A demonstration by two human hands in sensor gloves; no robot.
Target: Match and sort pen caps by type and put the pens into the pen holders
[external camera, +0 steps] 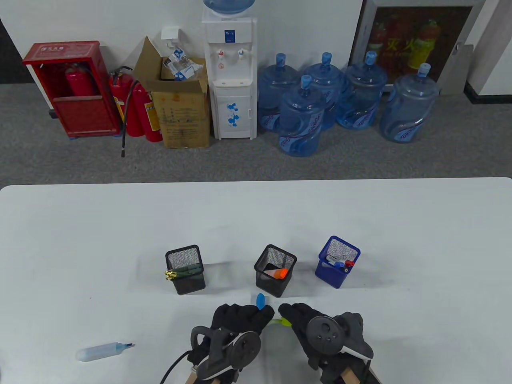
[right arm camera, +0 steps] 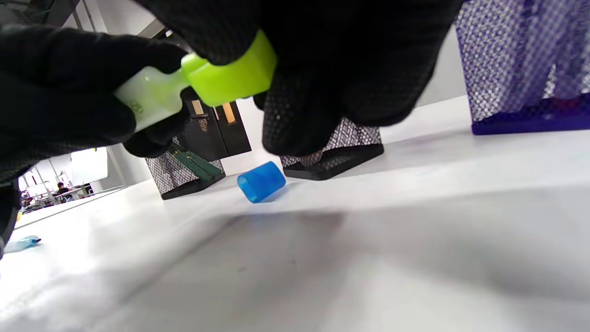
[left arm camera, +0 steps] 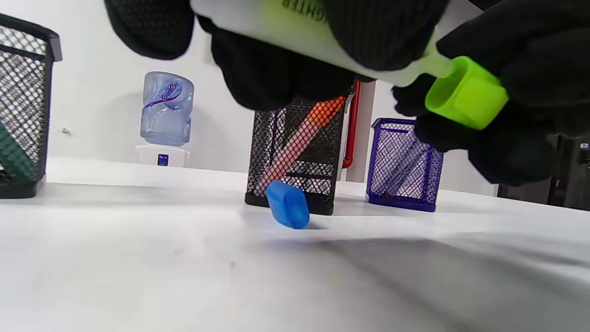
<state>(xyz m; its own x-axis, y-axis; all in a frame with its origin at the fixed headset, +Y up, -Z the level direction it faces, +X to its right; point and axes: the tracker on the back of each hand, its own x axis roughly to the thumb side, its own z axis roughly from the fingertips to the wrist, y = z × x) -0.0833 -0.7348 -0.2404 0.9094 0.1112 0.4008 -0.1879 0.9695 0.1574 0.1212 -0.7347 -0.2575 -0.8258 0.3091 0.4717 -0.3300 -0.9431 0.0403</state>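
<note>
My left hand [external camera: 244, 316] grips the pale body of a green highlighter [left arm camera: 295, 32], seen also in the right wrist view as the highlighter [right arm camera: 147, 94]. My right hand [external camera: 294, 316] pinches its lime green cap [left arm camera: 465, 92], the same cap [right arm camera: 230, 76] sitting at the pen's tip. A loose blue cap [external camera: 260, 301] lies on the table just beyond my fingers, in front of the middle black mesh holder [external camera: 275, 276]. An uncapped blue highlighter [external camera: 102, 351] lies at the near left.
The white table [external camera: 400, 224] bears three holders: a black one [external camera: 185, 270] with dark green pens at the left, the middle one with an orange highlighter [external camera: 276, 273], and a blue one [external camera: 337, 262] with markers at the right. Water jugs and extinguishers stand on the floor beyond.
</note>
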